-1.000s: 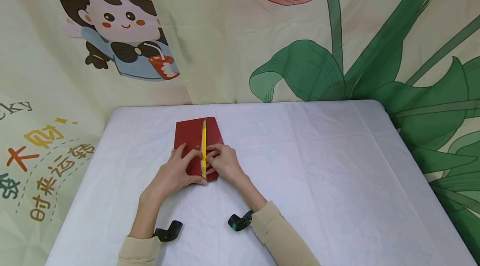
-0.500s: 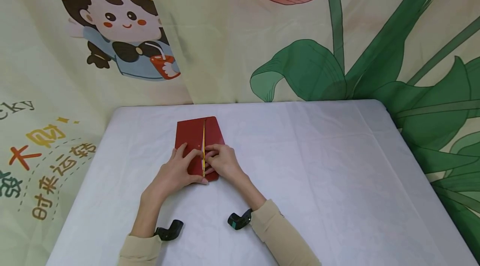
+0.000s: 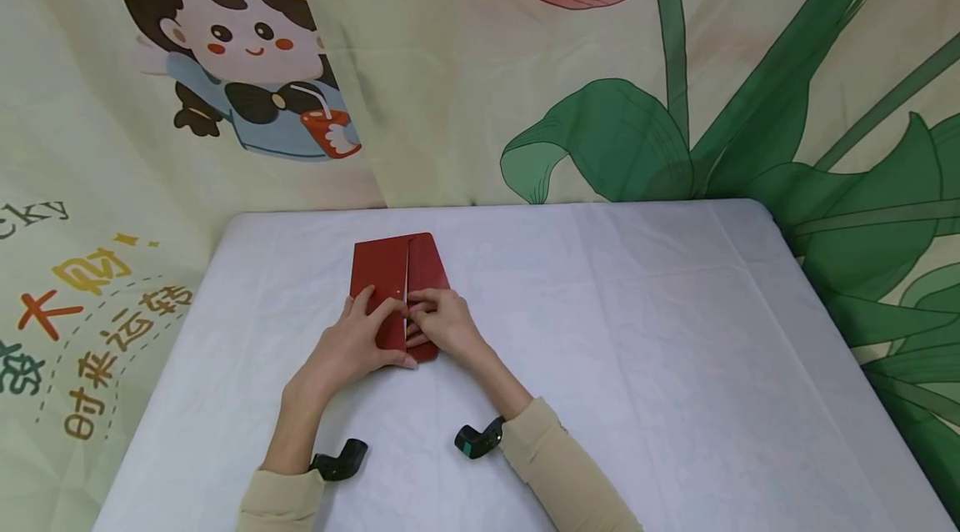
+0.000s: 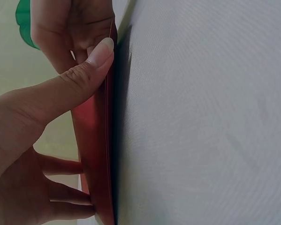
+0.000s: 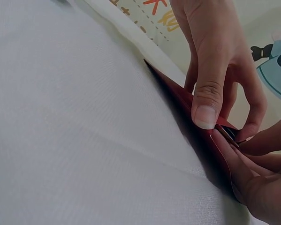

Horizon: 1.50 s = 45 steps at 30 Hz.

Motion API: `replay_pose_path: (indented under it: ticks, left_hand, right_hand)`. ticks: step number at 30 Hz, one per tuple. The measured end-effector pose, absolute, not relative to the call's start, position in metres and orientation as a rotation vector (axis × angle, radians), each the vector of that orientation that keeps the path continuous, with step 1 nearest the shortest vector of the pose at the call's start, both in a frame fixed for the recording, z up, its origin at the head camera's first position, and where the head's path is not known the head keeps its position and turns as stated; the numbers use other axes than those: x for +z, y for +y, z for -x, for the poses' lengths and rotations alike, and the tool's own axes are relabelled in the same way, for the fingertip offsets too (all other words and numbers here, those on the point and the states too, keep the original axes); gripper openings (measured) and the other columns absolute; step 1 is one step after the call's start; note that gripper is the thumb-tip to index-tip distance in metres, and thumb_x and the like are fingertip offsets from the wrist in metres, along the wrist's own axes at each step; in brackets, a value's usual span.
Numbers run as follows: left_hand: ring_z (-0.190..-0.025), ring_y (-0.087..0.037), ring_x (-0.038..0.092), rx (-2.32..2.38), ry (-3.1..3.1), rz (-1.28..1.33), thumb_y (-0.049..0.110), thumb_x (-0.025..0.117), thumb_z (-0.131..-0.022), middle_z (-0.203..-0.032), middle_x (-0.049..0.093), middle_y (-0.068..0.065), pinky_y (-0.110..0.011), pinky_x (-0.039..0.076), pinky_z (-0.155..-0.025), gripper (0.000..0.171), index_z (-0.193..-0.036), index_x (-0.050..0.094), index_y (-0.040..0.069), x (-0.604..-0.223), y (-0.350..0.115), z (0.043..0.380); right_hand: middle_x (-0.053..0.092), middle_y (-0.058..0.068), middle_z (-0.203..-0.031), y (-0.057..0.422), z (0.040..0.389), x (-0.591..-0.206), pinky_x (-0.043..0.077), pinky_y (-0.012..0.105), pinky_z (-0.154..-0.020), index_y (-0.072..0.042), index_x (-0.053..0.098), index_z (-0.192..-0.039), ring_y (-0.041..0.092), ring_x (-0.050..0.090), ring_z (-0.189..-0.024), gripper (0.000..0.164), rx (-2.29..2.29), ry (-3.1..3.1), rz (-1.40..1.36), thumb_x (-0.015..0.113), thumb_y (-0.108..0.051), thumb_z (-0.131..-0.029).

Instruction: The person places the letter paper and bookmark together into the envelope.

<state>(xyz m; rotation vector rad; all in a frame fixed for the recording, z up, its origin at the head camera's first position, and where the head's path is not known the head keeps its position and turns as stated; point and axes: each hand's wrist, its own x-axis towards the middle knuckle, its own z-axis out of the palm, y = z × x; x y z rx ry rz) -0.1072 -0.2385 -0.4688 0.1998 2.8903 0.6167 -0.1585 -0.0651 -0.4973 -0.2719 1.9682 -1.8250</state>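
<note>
A red envelope (image 3: 378,269) lies on the white cloth, its flap (image 3: 429,265) folded out to the right. My left hand (image 3: 352,344) spreads over the body, with the thumb at the near edge and the index fingertip at the mouth, holding it. My right hand (image 3: 450,323) is bent over the flap, thumb and index fingertips meeting the mouth beside my left index finger. In the right wrist view a thin brownish edge (image 5: 228,136) shows in the mouth between the fingertips. The rest of the inserted piece is hidden inside the envelope.
A white cloth (image 3: 637,365) covers the table. Behind it hangs a printed backdrop (image 3: 442,82) with a cartoon figure and a large flower. Black wrist cameras (image 3: 341,461) sit at both tan sleeves, close over the cloth.
The flat yellow strip that stood along the envelope's mouth narrowed and has slid left, out of sight into the envelope. Both hands stay almost where they were.
</note>
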Motion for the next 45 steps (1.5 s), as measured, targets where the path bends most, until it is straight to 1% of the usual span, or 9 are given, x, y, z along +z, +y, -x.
replay_pose_path:
  ticks: [6,11,17,19,23,27,32,38,45]
  left_hand:
    - [-0.146,-0.063,0.024,0.613,2.889,-0.194,0.055,0.088,-0.075,-0.160,0.025,-0.033,-0.076,0.048,-0.088,0.075,-0.136,0.055,0.025,-0.470,-0.238,0.108]
    - [-0.146,-0.063,0.024,0.608,2.891,-0.195,0.054,0.088,-0.075,-0.160,0.025,-0.033,-0.078,0.046,-0.090,0.076,-0.136,0.056,0.024,-0.470,-0.237,0.107]
    - [-0.144,-0.069,0.020,0.584,2.884,-0.203,0.054,0.087,-0.076,-0.160,0.024,-0.035,-0.078,0.046,-0.090,0.075,-0.138,0.057,0.025,-0.471,-0.236,0.106]
    - [-0.143,-0.071,0.019,0.576,2.879,-0.203,0.054,0.087,-0.077,-0.161,0.023,-0.035,-0.078,0.046,-0.091,0.075,-0.139,0.057,0.025,-0.471,-0.236,0.106]
    - [-0.141,-0.073,0.018,0.545,2.883,-0.202,0.051,0.086,-0.078,-0.161,0.024,-0.037,-0.080,0.043,-0.094,0.079,-0.145,0.055,0.022,-0.471,-0.235,0.104]
    - [-0.140,-0.074,0.020,0.522,2.898,-0.204,0.048,0.087,-0.079,-0.160,0.026,-0.038,-0.080,0.041,-0.096,0.084,-0.149,0.052,0.018,-0.469,-0.232,0.103]
    - [-0.140,-0.074,0.021,0.521,2.908,-0.193,0.048,0.088,-0.077,-0.159,0.027,-0.038,-0.081,0.039,-0.098,0.087,-0.149,0.050,0.015,-0.470,-0.231,0.103]
    - [-0.141,-0.072,0.020,0.510,2.903,-0.165,0.049,0.089,-0.076,-0.159,0.027,-0.038,-0.080,0.038,-0.100,0.093,-0.148,0.047,0.006,-0.472,-0.230,0.105]
    - [-0.142,-0.073,0.017,0.523,2.880,-0.147,0.039,0.084,-0.086,-0.160,0.025,-0.040,-0.081,0.036,-0.101,0.076,-0.144,0.052,0.003,-0.469,-0.228,0.105]
  right_hand:
    - [0.076,0.016,-0.108,-0.064,0.158,-0.498,0.064,0.032,-0.071,0.004,0.060,-0.136,0.024,0.076,-0.082,0.034,-1.828,1.940,0.243,0.054,-0.002,-0.103]
    - [0.076,0.017,-0.108,-0.061,0.158,-0.495,0.063,0.030,-0.069,0.006,0.064,-0.130,0.023,0.077,-0.080,0.030,-1.774,2.024,0.303,0.054,-0.002,-0.104]
    - [0.078,0.011,-0.104,-0.055,0.158,-0.491,0.053,0.016,-0.062,0.001,0.073,-0.119,0.010,0.070,-0.077,0.024,-1.565,2.383,0.511,0.057,-0.003,-0.102]
    - [0.077,0.009,-0.111,-0.054,0.158,-0.491,0.050,0.014,-0.067,-0.002,0.073,-0.121,0.009,0.068,-0.085,0.024,-1.457,2.498,0.614,0.057,-0.005,-0.102]
    - [0.068,0.007,-0.137,-0.054,0.159,-0.492,0.053,0.025,-0.100,-0.005,0.069,-0.131,0.016,0.065,-0.122,0.030,-1.258,2.589,0.831,0.056,-0.009,-0.104]
    - [0.056,0.008,-0.152,-0.054,0.159,-0.493,0.037,0.042,-0.121,-0.004,0.063,-0.139,0.024,0.050,-0.144,0.036,-1.120,2.599,0.951,0.055,-0.008,-0.104]
    - [0.056,0.008,-0.152,-0.053,0.160,-0.496,0.026,0.046,-0.127,-0.004,0.060,-0.142,0.022,0.049,-0.145,0.039,-1.040,2.620,0.993,0.055,-0.009,-0.104]
    - [0.054,0.008,-0.153,-0.052,0.158,-0.498,0.024,0.044,-0.127,-0.007,0.062,-0.141,0.023,0.045,-0.147,0.038,-0.966,2.635,0.999,0.056,-0.012,-0.104]
    - [0.052,0.007,-0.155,-0.050,0.156,-0.497,0.024,0.043,-0.127,-0.008,0.064,-0.139,0.022,0.044,-0.149,0.036,-0.867,2.678,1.026,0.058,-0.016,-0.104]
